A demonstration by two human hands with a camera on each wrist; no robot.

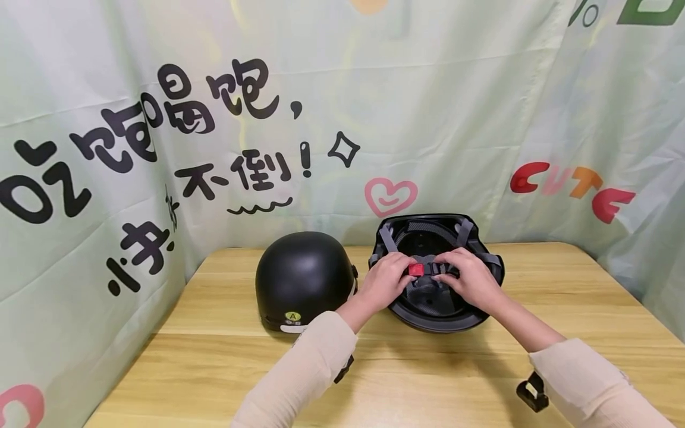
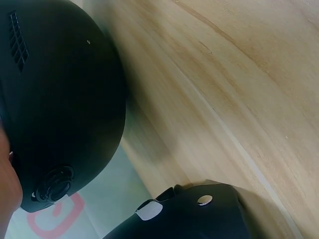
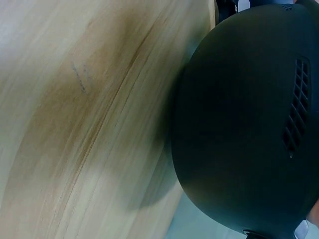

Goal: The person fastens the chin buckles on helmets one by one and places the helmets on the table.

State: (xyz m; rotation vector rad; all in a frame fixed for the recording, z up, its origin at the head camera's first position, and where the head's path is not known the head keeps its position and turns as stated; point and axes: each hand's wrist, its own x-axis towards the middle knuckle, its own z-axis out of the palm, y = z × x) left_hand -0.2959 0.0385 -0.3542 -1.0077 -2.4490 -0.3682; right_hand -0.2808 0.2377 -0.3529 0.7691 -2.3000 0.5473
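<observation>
A black helmet [image 1: 439, 324] lies upside down on the table, its padded inside and grey straps facing up. Over its opening, my left hand [image 1: 386, 278] pinches the red chin-strap buckle [image 1: 415, 270]. My right hand [image 1: 470, 277] grips the black strap end [image 1: 440, 269] just right of the buckle; the two parts meet in the middle. In the left wrist view the helmet's dark shell [image 2: 65, 99] fills the left side, with a bit of my left hand [image 2: 7, 184] at the edge. The right wrist view shows the vented shell [image 3: 239, 119] from its other side.
A second black helmet [image 1: 305, 276] stands upright to the left, with a round yellow sticker [image 1: 292, 316] low on its front. Both are on a wooden table [image 1: 214, 368]. A printed cloth [image 1: 428, 119] hangs behind and along the sides.
</observation>
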